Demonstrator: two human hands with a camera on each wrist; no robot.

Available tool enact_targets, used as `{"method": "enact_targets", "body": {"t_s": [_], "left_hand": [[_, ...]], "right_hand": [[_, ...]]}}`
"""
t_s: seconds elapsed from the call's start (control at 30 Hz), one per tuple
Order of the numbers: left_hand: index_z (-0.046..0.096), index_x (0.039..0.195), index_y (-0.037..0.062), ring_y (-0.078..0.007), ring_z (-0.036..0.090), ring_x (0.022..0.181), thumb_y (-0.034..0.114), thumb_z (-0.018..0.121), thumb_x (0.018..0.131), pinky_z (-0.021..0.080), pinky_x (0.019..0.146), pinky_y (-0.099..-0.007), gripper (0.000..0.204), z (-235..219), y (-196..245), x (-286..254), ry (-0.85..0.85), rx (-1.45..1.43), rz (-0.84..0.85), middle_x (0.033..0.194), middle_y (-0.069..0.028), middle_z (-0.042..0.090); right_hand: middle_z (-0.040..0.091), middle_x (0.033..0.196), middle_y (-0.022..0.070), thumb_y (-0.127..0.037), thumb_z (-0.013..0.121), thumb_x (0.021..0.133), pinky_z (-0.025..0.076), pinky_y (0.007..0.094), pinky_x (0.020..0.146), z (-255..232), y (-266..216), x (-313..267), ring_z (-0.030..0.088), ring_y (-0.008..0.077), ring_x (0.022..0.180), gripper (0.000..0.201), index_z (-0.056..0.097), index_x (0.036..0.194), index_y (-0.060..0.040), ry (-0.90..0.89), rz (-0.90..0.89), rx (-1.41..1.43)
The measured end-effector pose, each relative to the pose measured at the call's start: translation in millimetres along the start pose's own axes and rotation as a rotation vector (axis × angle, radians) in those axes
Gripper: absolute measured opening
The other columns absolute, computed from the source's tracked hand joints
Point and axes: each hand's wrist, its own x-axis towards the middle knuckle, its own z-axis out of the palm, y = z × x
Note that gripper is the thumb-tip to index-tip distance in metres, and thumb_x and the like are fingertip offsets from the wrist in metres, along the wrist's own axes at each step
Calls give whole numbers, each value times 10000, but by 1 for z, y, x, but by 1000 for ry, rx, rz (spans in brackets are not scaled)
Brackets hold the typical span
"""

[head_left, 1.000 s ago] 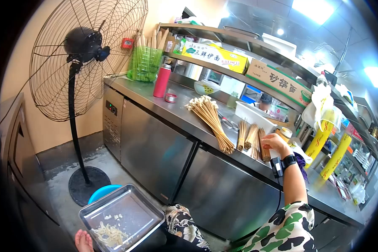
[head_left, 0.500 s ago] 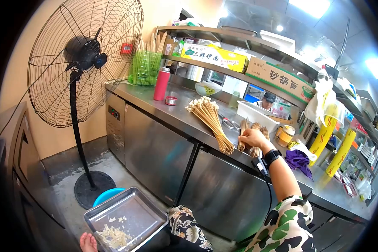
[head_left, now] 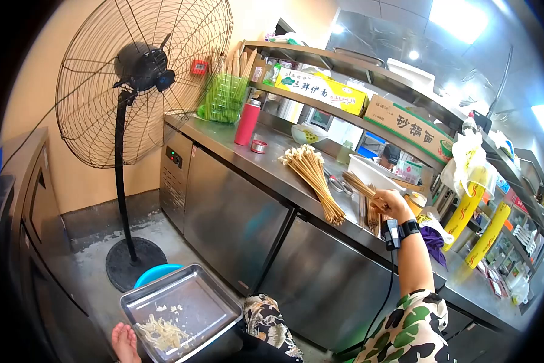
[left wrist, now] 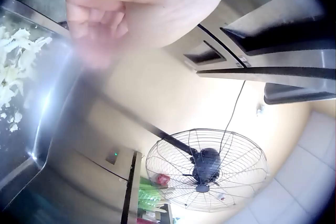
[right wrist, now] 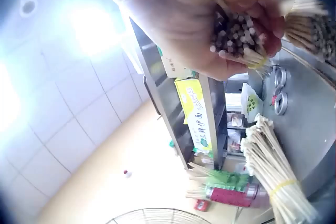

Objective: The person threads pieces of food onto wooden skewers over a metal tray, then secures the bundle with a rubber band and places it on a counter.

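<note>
My right hand (head_left: 393, 204) grips a bundle of thin wooden sticks (head_left: 359, 184), raised over the steel counter. In the right wrist view the fingers of the hand (right wrist: 210, 24) curl round the stick ends (right wrist: 239, 37). More stick bundles (head_left: 373, 219) lie beneath it. To their left lies a fan of skewers (head_left: 317, 181) with pale tips, banded in the right wrist view. My left hand (head_left: 125, 342) is beside the left edge of a metal tray (head_left: 205, 302) holding pale shreds (head_left: 163, 333). In the left wrist view the hand's (left wrist: 142, 8) fingers look loosely curled; contact with the tray is unclear.
A standing fan (head_left: 142, 66) is at the left, with a blue basin (head_left: 157, 274) near its base. On the counter are a red bottle (head_left: 247, 123), scissors (head_left: 338, 184), a white bin (head_left: 374, 171) and a purple cloth (head_left: 432, 244). Shelves with boxes (head_left: 405, 127) rise behind. A person (head_left: 389, 157) is beyond them.
My right hand has lifted a bundle of sticks off the counter and tilted it. The head view has shifted slightly. My left hand stays by the tray.
</note>
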Motion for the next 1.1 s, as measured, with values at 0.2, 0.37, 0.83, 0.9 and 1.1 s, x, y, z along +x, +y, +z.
{"method": "enact_targets", "body": {"t_s": [0.2, 0.37, 0.83, 0.9, 1.1], "left_hand": [[516, 1113, 63, -74, 549, 827, 113, 576, 854, 469, 749, -189, 270, 3, 1, -12, -34, 40, 59, 915, -13, 585], [556, 1057, 45, -105, 580, 833, 91, 577, 851, 478, 740, -225, 213, 9, 9, -19, 29, -22, 52, 932, -45, 619], [523, 1067, 36, -143, 592, 823, 134, 560, 871, 490, 726, -249, 222, 22, 1, -5, -137, -25, 38, 974, -77, 617], [446, 1211, 63, -203, 565, 967, 233, 469, 923, 475, 851, -346, 335, 24, -3, -6, -360, -86, 4, 1124, -116, 562], [387, 1286, 62, -200, 516, 1086, 442, 323, 950, 413, 931, -375, 512, 34, -3, -18, -496, -429, -114, 1230, -124, 515]], "right_hand": [[633, 929, 162, -125, 587, 826, 492, 251, 658, -2, -6, -50, 624, 220, 867, 175, 562, 934, 11, 7, 79, 541], [552, 1150, 187, -188, 527, 876, 489, 283, 854, 19, 13, -78, 589, 209, 987, 378, 473, 1182, 27, -102, -136, 714], [535, 640, 1, -236, 596, 864, 426, 190, 386, 262, 7, -209, 488, 68, 444, 227, 496, 985, -73, -722, 15, 143], [547, 676, 7, -177, 550, 894, 444, 197, 426, 306, 19, -240, 509, 74, 489, 144, 502, 969, -65, -1050, 192, 147], [552, 736, 10, -215, 551, 893, 459, 203, 513, 410, 70, -301, 531, 86, 592, 202, 513, 1008, -53, -1692, 691, 194]]}}
